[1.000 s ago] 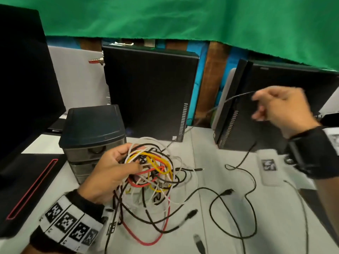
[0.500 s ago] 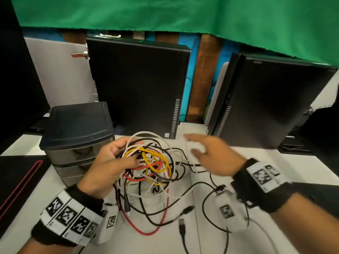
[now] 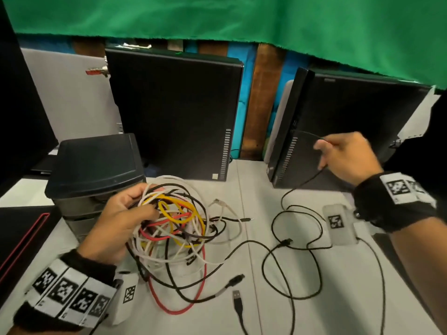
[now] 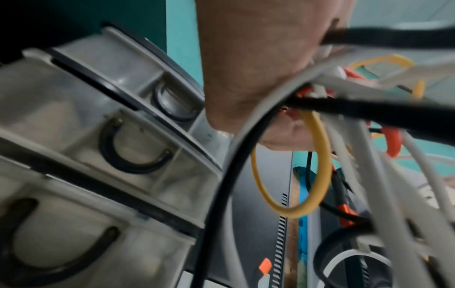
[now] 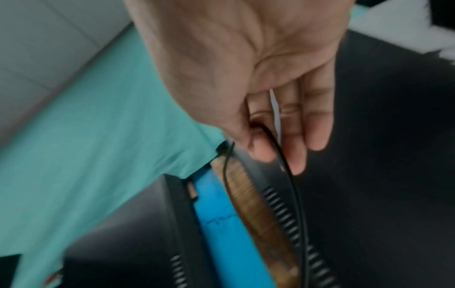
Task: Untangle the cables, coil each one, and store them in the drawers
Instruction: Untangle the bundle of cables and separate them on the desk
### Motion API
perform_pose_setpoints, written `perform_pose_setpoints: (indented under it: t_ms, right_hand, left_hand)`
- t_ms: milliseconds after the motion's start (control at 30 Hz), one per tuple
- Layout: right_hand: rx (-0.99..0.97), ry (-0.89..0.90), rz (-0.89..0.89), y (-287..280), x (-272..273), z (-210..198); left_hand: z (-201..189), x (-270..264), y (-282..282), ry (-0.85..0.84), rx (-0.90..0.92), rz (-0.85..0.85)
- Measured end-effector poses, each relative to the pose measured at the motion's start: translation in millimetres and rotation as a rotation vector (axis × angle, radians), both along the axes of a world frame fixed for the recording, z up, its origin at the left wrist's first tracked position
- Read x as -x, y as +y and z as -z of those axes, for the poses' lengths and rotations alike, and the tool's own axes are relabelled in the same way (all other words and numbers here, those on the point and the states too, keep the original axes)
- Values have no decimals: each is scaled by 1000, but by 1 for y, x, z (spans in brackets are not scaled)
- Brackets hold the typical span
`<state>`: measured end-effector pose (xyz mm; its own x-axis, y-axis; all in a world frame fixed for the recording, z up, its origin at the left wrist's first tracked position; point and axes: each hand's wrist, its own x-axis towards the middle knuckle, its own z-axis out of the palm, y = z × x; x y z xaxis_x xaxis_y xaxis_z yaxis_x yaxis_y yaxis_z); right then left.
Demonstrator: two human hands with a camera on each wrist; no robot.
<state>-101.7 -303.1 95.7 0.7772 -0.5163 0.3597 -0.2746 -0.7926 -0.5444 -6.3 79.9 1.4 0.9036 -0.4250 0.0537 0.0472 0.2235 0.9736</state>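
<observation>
Cables lie across the white counter [image 3: 242, 180], which also carries two black computer towers [image 3: 174, 112] standing upright at the back. Just left of the nearer tower sits the drawer unit [image 3: 94, 165], its three drawers [image 4: 74, 109] closed, as the left wrist view shows. In front of the unit the tangle [image 3: 174, 226] of white, black, yellow and red cables is bunched together, partly lifted off the counter, with a red loop [image 3: 179, 308] trailing toward the near edge. The left hand [image 3: 116, 223] grips the tangle's left side, fingers curled through the strands. One black cable [image 3: 292, 257] runs in loose loops over the right half of the counter and rises to the right hand [image 3: 348, 155], held in front of the right tower; thumb and forefinger seem to pinch it, though that view is blurred. A loose USB plug [image 3: 236, 296] rests near the front.
</observation>
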Motion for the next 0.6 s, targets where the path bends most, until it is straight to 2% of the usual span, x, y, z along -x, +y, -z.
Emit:
perform_pose_setpoints:
  t_ms: [100,200,267,333,400,467,533,600]
  right_hand:
    - [22,215,68,-25,15,6]
    - [114,510,30,-12,25,27]
    - [166,623,-51,11,37,44]
    - [138,740,-194,38,56,60]
    - [125,956,-370,67,77,74]
    - [207,1128,-450,84,93,91]
    - [289,1163,-426,84,95,101]
    - [306,1108,-383,76,89,103]
  left_hand:
    - [-3,-2,12,-5,0,-21]
    - [-9,-2,19,-26,7,-15]
    - [-10,-1,21,-42,22,6]
    - [-9,0,20,-53,4,20]
    - [-8,4,16,-55,-13,23]
    - [-7,8,13,-53,-31,31]
    - [-8,11,12,-61,-42,53]
    - [-9,12,11,-66,-46,61]
